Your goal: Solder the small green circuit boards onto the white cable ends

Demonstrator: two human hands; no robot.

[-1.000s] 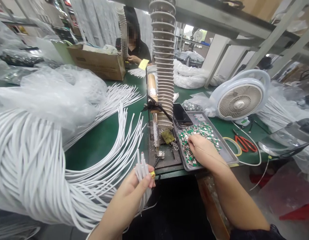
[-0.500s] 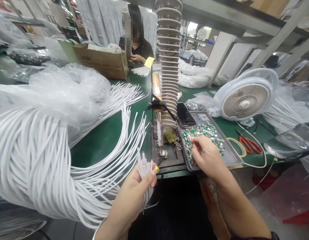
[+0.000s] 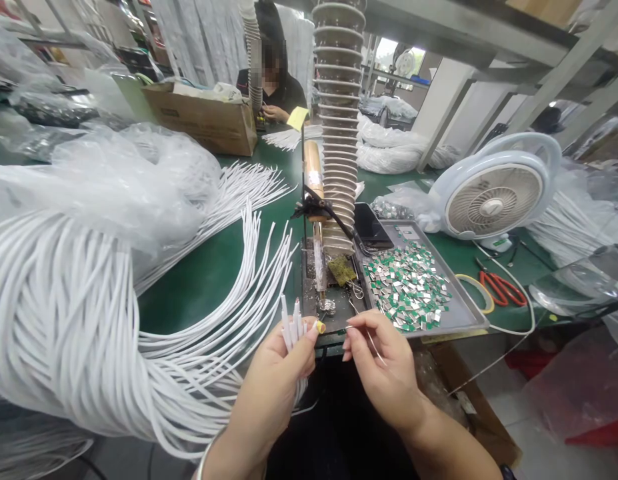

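Head view: left hand point(image 3: 273, 377) gripping white cables point(image 3: 291, 327), right hand point(image 3: 386, 367) pinching wire point(image 3: 371, 340)

- I log white cables point(image 3: 63, 313) in parallel curving strands, off the bench's left side
- Bench mat point(image 3: 199, 293): deep green
- Tray chips point(image 3: 409, 287): silver flecked with green, mosaic-like
- Scissors point(image 3: 501, 290): red handles
- Box point(image 3: 199, 120): plain brown cardboard

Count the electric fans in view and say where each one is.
2. A white desk fan stands on the green workbench, right of the metal tray. A second white fan is far back, by the bright window. Others may be hidden behind the plastic bags.
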